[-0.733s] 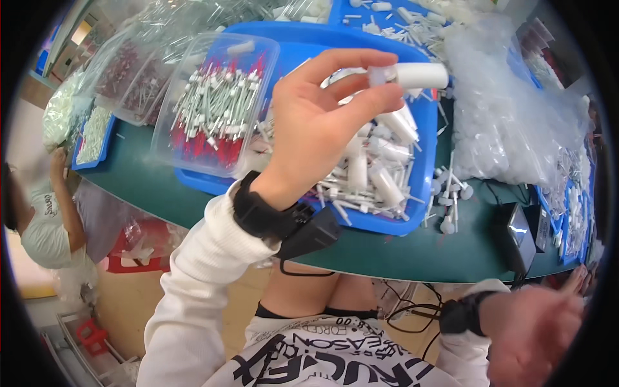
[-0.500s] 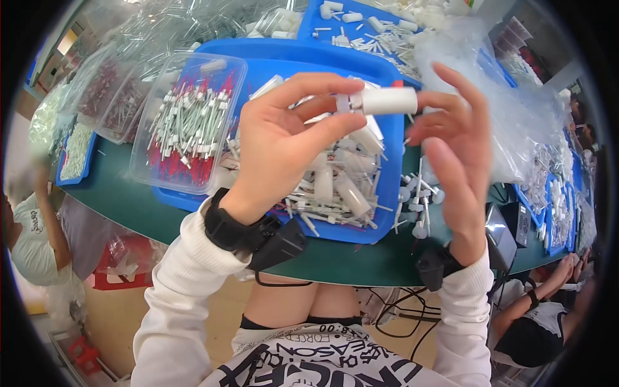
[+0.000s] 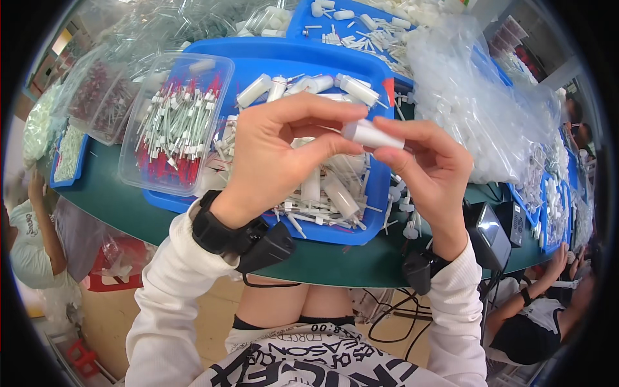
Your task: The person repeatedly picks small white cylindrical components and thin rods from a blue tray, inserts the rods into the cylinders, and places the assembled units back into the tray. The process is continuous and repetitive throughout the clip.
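Above the large blue tray (image 3: 258,50), both my hands meet on a small white plastic cylinder (image 3: 377,135). My left hand (image 3: 277,151) pinches its left end between thumb and fingers. At its other end, the thumb and fingers of my right hand (image 3: 433,164) are closed round it. In the tray lie similar white cylinders (image 3: 342,197) and thin white tubes, partly hidden by my left hand. A clear plastic box (image 3: 177,126) rests at the tray's left side, filled with slim pale tubes that have white collars and red ends.
Another blue tray (image 3: 361,39) with loose white parts stands at the back. Clear plastic bags (image 3: 464,97) fill the back right. White stemmed pieces (image 3: 409,229) lie on the green table (image 3: 122,200). People sit at both sides, and black cables hang below the table edge.
My right hand has come in from the right, its spread fingers now closed on the cylinder. The cylinder sits a little lower and tilts down to the right.
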Motion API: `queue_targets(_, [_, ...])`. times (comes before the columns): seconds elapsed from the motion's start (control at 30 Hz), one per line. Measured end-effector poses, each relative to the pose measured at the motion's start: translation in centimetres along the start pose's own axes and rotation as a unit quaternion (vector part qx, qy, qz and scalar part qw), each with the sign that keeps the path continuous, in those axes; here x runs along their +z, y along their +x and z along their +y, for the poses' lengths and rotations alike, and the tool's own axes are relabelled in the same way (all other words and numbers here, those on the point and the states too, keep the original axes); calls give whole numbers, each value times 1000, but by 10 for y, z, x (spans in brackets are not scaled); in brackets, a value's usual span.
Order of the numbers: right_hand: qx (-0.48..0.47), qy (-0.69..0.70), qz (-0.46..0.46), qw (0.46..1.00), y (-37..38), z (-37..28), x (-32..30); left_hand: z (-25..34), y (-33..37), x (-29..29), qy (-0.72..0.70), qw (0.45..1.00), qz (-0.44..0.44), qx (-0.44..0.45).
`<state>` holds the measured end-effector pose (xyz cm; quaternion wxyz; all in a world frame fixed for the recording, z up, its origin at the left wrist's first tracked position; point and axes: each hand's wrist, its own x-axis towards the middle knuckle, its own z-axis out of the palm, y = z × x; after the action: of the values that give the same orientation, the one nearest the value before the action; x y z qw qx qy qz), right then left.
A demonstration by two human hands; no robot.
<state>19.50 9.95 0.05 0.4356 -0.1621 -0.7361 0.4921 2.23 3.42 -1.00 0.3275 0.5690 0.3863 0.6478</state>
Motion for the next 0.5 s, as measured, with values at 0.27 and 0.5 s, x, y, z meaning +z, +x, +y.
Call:
queue_targets(0.27, [-66,-365,-40,928,-1,10,-6,3,7,-4,-41,994,98,-21])
queue_targets(0.5, [-95,-378,-56,919,-2,11,-2,2,7,-4,-13,996,80,-24])
